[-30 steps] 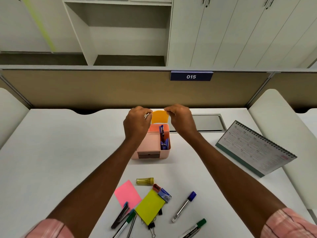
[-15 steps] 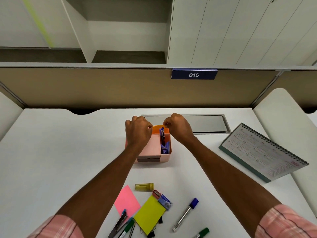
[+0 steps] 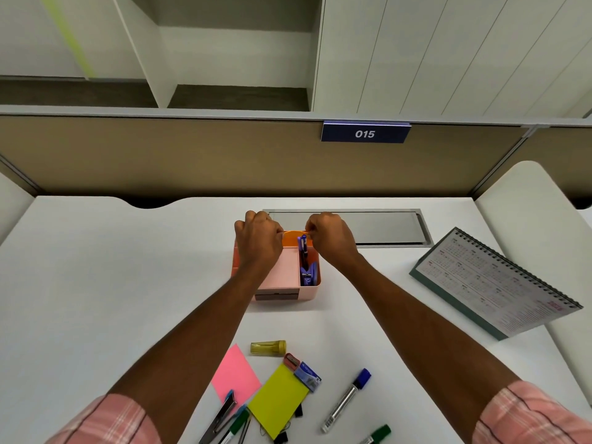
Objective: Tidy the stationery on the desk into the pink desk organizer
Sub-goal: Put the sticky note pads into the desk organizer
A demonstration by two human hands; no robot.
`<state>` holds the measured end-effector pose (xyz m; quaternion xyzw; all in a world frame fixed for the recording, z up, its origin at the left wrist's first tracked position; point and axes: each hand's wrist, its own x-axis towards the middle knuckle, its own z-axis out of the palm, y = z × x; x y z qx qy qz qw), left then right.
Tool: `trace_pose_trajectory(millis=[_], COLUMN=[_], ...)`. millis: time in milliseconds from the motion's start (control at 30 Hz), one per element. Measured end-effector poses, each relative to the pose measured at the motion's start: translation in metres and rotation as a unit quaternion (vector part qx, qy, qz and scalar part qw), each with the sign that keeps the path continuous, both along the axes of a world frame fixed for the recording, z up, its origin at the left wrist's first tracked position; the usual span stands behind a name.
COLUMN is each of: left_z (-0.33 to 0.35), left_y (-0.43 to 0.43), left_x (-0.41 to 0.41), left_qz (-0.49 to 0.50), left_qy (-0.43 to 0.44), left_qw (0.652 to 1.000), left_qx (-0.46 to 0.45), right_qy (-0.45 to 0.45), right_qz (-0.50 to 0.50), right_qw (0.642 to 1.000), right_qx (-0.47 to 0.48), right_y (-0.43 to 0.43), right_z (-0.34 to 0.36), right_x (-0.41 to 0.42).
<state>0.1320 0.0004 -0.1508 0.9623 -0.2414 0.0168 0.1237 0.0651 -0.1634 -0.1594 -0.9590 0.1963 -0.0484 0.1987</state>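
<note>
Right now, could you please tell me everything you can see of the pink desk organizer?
The pink desk organizer is a small, plastic-looking box standing upright mid-desk. Its right slot holds purple pens and a purple clip-like item. A dark drawer front faces the person. Both hands, left and right, pinch an orange sheet into its rear section.

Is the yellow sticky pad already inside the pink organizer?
No, the yellow pad lies on the desk near the person, apart from the organizer, among markers and clips.
</note>
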Motion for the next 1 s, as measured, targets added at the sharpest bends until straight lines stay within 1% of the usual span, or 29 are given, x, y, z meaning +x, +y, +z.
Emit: trace_pose_trajectory(millis=[167, 267, 367, 500, 567, 733, 800, 900, 933, 1000], left_z=[-0.007, -0.008, -0.006, 0.003, 0.007, 0.01, 0.009, 0.002, -0.003, -0.015], left_y=[0.002, 0.004, 0.008, 0.02, 0.03, 0.054, 0.063, 0.081, 0.088, 0.101], left_x=[-0.002, -0.004, -0.009, -0.029, -0.047, -0.1, -0.12, -0.15, -0.161, -0.182], left_qz=[0.025, 0.024, 0.031, 0.045, 0.05, 0.042, 0.033, 0.018, 0.013, 0.004], left_qy=[0.0, 0.001, 0.002, -0.015, -0.022, 0.014, 0.029, 0.074, 0.095, 0.143], left_qw=[0.997, 0.993, 0.99, 0.981, 0.977, 0.976, 0.975, 0.973, 0.972, 0.976], left_qx=[-0.067, -0.112, -0.136, -0.188, -0.204, -0.215, -0.217, -0.219, -0.214, -0.163], right_qy=[-0.02, -0.048, -0.076, -0.117, -0.134, -0.123, -0.135, -0.143, -0.142, -0.143], right_qz=[-0.005, 0.002, -0.003, -0.038, -0.063, -0.091, -0.092, -0.093, -0.089, -0.079], right_qw=[1.0, 0.999, 0.997, 0.992, 0.988, 0.984, 0.981, 0.977, 0.977, 0.974], right_qx=[0.006, 0.005, -0.001, 0.041, 0.048, 0.094, 0.107, 0.125, 0.133, 0.154], right_y=[0.0, 0.0, -0.001, -0.001, 0.003, 0.029, 0.041, 0.061, 0.069, 0.082], right_z=[-0.001, -0.002, -0.001, 0.002, 0.0, -0.01, -0.013, -0.018, -0.02, -0.025], right_x=[-0.004, -0.009, -0.017, -0.039, -0.056, -0.102, -0.121, -0.148, -0.159, -0.177])
